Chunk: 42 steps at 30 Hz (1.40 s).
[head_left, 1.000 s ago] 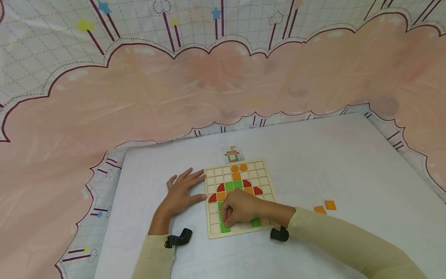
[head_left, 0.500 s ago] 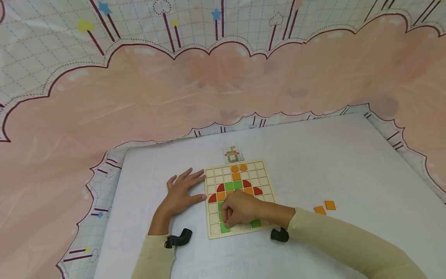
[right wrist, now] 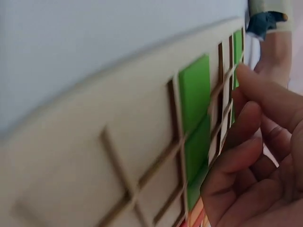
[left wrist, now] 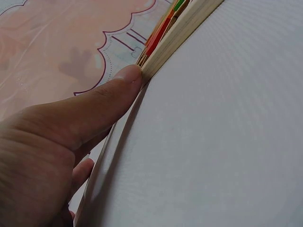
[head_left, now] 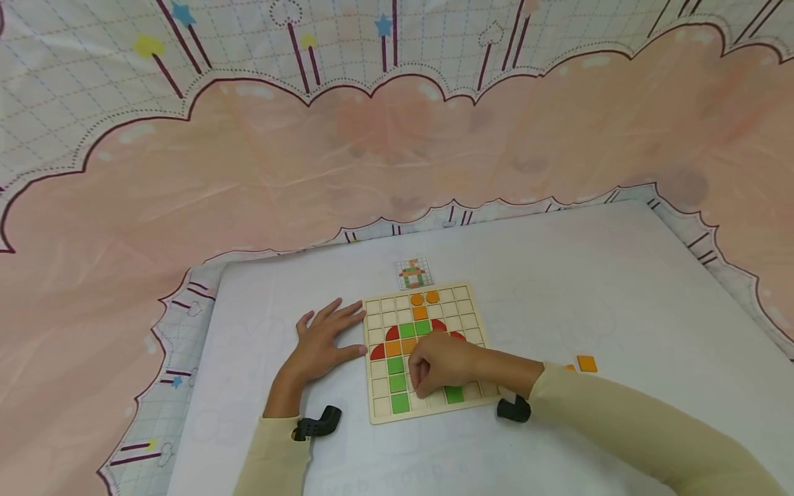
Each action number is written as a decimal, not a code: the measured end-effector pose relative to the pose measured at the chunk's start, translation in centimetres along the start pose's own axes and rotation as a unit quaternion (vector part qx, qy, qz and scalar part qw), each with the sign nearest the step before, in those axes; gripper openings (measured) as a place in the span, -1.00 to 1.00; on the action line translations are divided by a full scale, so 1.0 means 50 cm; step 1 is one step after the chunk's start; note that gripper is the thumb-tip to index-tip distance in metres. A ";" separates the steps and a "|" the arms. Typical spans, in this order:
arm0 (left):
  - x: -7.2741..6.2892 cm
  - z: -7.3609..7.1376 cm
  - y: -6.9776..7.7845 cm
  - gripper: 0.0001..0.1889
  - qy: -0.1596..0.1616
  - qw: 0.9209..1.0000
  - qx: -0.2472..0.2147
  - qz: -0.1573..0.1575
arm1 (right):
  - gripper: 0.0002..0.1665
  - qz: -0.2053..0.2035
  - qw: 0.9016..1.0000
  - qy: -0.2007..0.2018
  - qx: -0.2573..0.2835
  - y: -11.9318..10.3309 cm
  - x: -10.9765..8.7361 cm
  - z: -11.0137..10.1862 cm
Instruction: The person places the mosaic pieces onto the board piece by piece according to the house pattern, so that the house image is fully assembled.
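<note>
A wooden grid board (head_left: 380, 405) holds green, orange and red pieces, several of each colour. My left hand (head_left: 327, 342) lies beside its left edge with fingers spread; in the left wrist view the thumb (left wrist: 118, 90) touches the board's edge. My right hand (head_left: 449, 362) is over the lower middle of the board, its fingers bent. In the right wrist view, thumb and fingers (right wrist: 248, 123) stand a little apart and no piece shows between them. A green square tile (head_left: 400, 403) sits in the bottom row, left of the right hand. Part of the board is hidden under that hand.
A small pattern card (head_left: 413, 273) lies just above the board. One loose orange square tile (head_left: 586, 364) is on the white tabletop (head_left: 589, 275) to the right; another orange piece (head_left: 571, 368) is mostly covered by the right sleeve (head_left: 608, 413).
My right hand has moved right, away from the bottom-left green tile, uncovering the green column. The sleeve now covers most of one loose orange tile. My left hand stays in place.
</note>
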<state>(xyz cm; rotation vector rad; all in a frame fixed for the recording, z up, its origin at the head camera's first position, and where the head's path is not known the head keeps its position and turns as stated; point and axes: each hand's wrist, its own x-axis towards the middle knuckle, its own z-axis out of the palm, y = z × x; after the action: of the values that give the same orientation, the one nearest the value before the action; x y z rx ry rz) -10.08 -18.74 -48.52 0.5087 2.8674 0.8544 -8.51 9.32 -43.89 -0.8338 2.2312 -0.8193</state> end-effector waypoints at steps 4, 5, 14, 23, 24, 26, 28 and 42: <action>0.000 0.000 0.001 -0.24 0.000 1.000 -0.001 0.000 | -0.79 -0.017 1.000 0.001 0.016 0.020 -0.017 -0.026; -0.001 0.000 0.001 -0.24 0.000 1.000 -0.001 0.000 | -0.79 -0.023 1.000 0.000 0.016 0.026 -0.022 -0.034; 0.000 0.002 -0.001 -0.25 -0.001 1.000 0.004 -0.003 | -0.87 -0.025 1.000 -0.012 0.004 0.073 -0.077 -0.117; 0.001 0.000 0.002 -0.25 -0.004 1.000 0.007 -0.006 | -0.92 0.008 1.000 -0.015 -0.022 0.128 -0.137 -0.170; 0.001 0.001 0.002 -0.25 -0.003 1.000 0.008 -0.005 | -0.91 0.010 1.000 -0.015 -0.021 0.135 -0.144 -0.173; 0.001 0.001 0.002 -0.24 -0.002 1.000 0.007 -0.005 | -0.89 0.012 1.000 -0.015 -0.020 0.149 -0.155 -0.179; 0.000 0.002 0.001 -0.24 -0.001 1.000 0.007 -0.004 | -0.87 0.016 1.000 -0.016 -0.017 0.162 -0.166 -0.183; 0.001 0.003 0.001 -0.24 0.000 1.000 0.004 -0.005 | -0.73 0.130 0.990 -0.031 -0.039 0.229 -0.229 -0.192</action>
<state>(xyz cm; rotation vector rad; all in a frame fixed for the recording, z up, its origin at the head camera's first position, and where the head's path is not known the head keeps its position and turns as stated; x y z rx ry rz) -10.06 -18.61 -48.60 0.4946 2.8721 0.8407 -12.23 27.75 -42.45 -0.5786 2.2678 -0.5792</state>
